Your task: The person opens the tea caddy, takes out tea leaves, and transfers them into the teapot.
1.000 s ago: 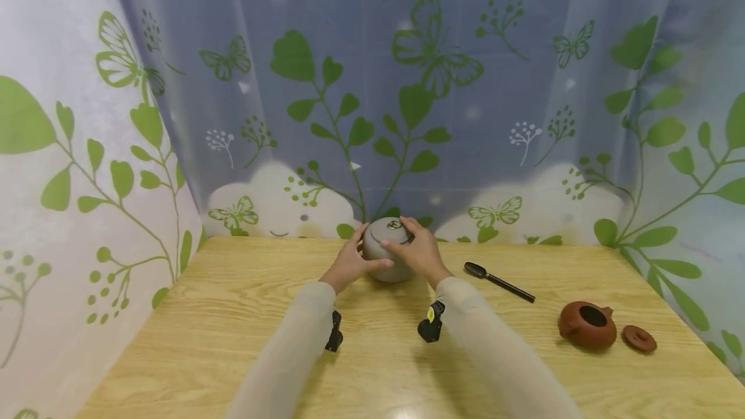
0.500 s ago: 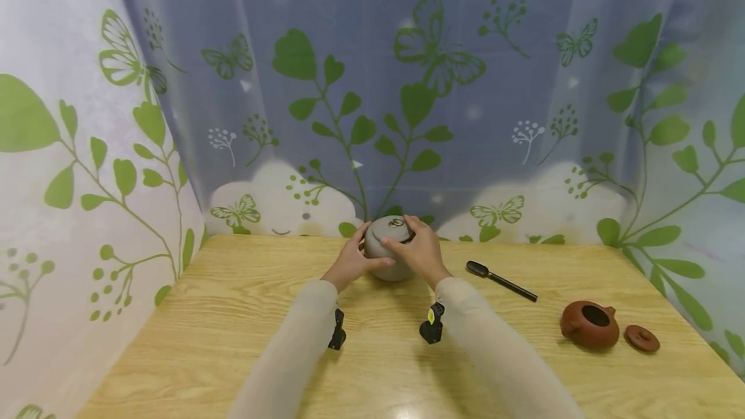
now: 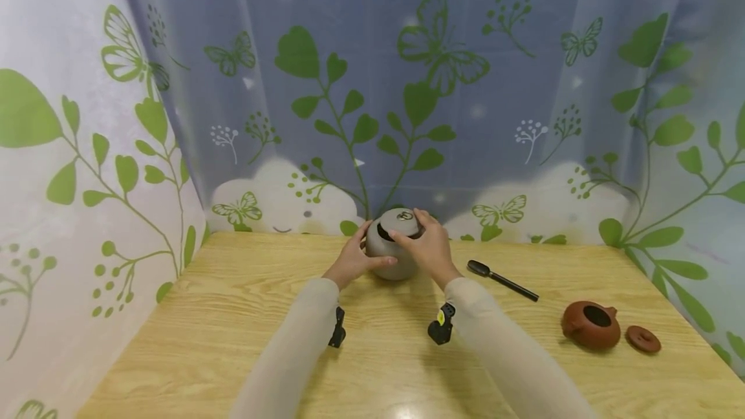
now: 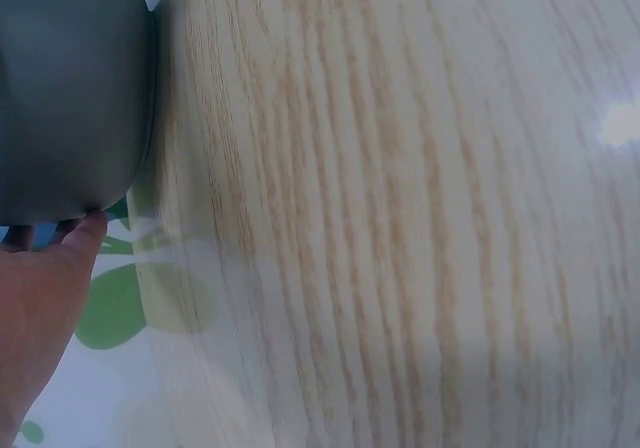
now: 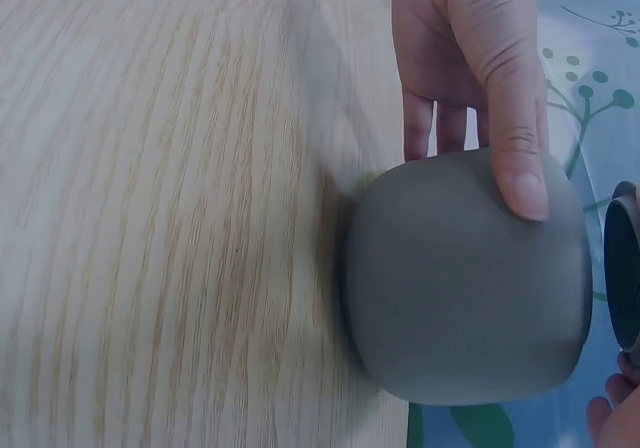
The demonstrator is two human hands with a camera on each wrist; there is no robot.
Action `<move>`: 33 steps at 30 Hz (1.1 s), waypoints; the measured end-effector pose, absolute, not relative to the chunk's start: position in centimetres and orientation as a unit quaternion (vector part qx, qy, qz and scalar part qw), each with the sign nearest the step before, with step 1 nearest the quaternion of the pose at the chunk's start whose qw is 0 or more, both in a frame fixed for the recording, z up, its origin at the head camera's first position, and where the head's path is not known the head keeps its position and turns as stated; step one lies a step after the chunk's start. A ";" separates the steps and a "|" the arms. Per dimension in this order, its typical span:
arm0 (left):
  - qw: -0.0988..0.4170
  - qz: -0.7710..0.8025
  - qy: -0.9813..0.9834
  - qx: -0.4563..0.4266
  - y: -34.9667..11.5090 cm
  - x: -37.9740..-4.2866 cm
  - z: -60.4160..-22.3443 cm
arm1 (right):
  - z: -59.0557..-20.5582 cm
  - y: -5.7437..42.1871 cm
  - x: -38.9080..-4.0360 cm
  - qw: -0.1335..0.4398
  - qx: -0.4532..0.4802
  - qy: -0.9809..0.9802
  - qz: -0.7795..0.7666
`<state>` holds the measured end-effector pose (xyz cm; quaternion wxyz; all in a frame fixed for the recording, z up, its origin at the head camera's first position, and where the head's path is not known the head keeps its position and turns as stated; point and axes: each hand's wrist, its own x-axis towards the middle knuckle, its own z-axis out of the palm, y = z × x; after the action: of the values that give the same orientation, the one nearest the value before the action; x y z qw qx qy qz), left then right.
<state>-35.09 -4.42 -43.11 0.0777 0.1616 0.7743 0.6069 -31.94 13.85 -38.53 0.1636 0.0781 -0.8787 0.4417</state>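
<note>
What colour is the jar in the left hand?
The jar is grey; the right wrist view shows it best.

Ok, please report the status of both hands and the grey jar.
Left hand grips grey jar. Right hand holds lid, raised off the mouth. Black scoop, brown teapot: off to the right, apart.

You raised the lid [image 3: 398, 220] higher with your right hand [image 3: 431, 247], uncovering the left of the jar [image 3: 403, 269].
</note>
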 end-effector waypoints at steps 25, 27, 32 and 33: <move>0.086 0.608 0.772 0.161 -4.4 -34.2 -41.8 | -39.2 18.7 -28.8 0.132 0.032 -0.873 0.468; 0.079 0.606 0.775 0.159 -4.4 -34.4 -42.1 | -39.5 19.2 -28.5 0.128 0.026 -0.877 0.463; 0.069 0.606 0.779 0.149 -4.3 -35.2 -43.1 | -40.6 20.0 -27.8 0.118 0.015 -0.880 0.460; 0.069 0.607 0.778 0.149 -4.3 -35.2 -43.1 | -40.8 20.2 -27.7 0.118 0.014 -0.881 0.458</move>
<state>-35.19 -4.33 -43.11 0.0690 0.1494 0.7778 0.6066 -27.69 20.23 -40.78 0.1175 0.0136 -0.8811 0.4579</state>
